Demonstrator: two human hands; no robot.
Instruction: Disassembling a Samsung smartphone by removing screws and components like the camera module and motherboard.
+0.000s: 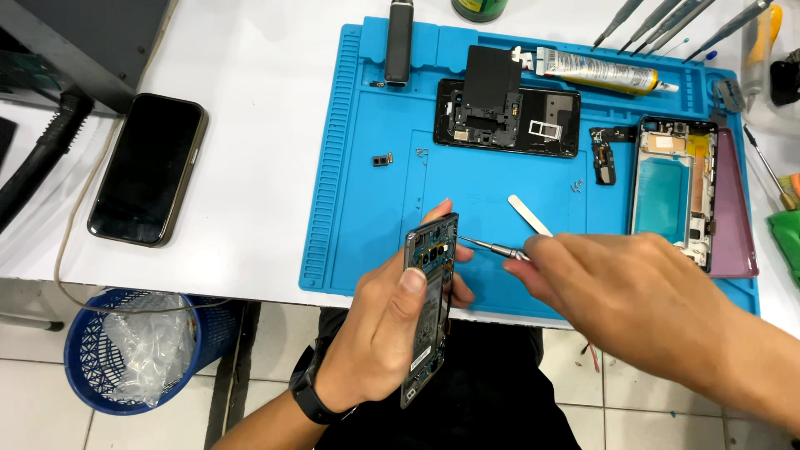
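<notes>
An opened phone (429, 308) is held on its edge by the left hand (392, 333), above the front edge of the blue mat (367, 192); the fingers are clamped around it, and its lower part is partly hidden by the palm. A thin screwdriver (487, 247) is gripped by the right hand (617, 292), the fingers closed on its handle, which is mostly covered. The tip is placed at the upper part of the phone, near the camera module; the exact contact point is hard to make out. Just behind the right hand a white spudger (527, 213) lies on the mat, its lower end hidden. A second phone (148, 168) lies on the table (250, 125), well apart to the left.
</notes>
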